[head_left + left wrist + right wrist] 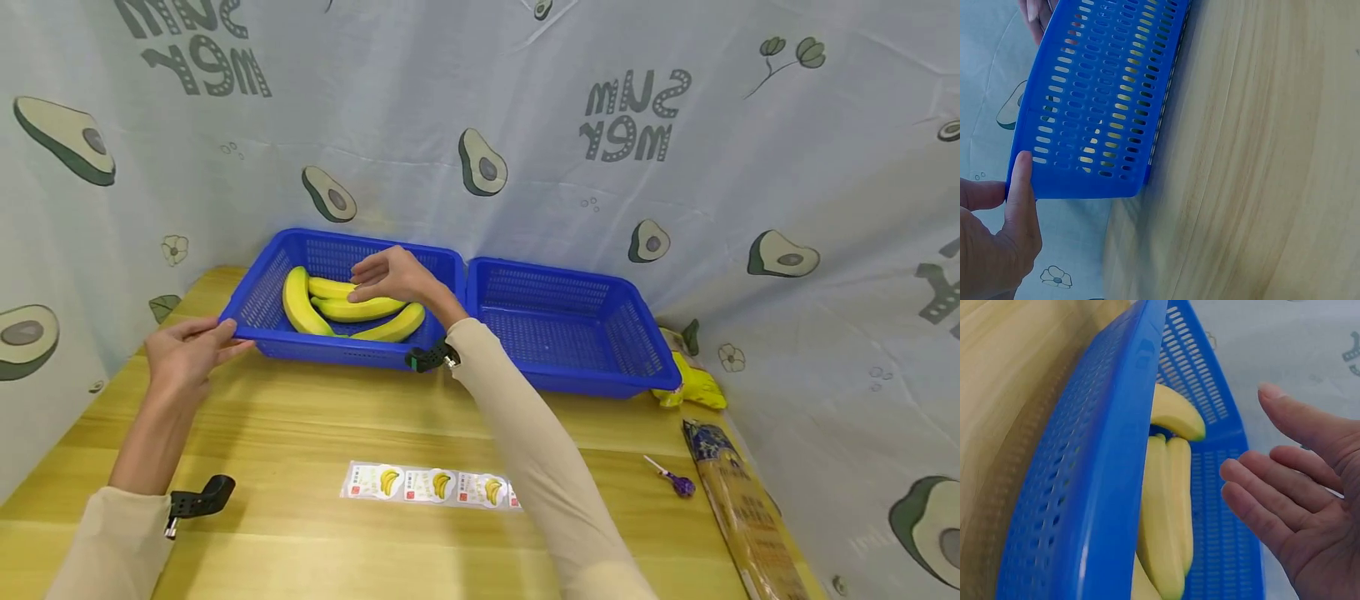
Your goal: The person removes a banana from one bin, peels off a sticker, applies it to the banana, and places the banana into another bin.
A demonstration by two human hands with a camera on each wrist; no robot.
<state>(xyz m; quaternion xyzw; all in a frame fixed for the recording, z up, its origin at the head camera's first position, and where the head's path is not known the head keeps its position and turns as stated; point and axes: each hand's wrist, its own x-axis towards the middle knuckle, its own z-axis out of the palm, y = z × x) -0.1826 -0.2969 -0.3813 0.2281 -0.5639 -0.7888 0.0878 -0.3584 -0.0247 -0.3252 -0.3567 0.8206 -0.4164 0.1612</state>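
Several yellow bananas (363, 311) lie in the left blue plastic basket (360, 350). My left hand (187, 354) pinches the front left corner of that basket's rim; in the left wrist view, thumb and index finger (1020, 181) grip its edge from either side. Above the bananas hovers my right hand (397, 275), its fingers extended and holding nothing. From the right wrist view, the palm (1322, 531) faces the camera, apart from the bananas (1163, 512) and the basket wall (1100, 456).
Beside it stands a second blue basket (540, 333). A strip of banana stickers (425, 497) lies on the wooden table (300, 425). Toward the right are a purple lollipop (682, 486), a long brown package (742, 508) and a yellow packet (701, 386). An avocado-print curtain (420, 100) hangs behind.
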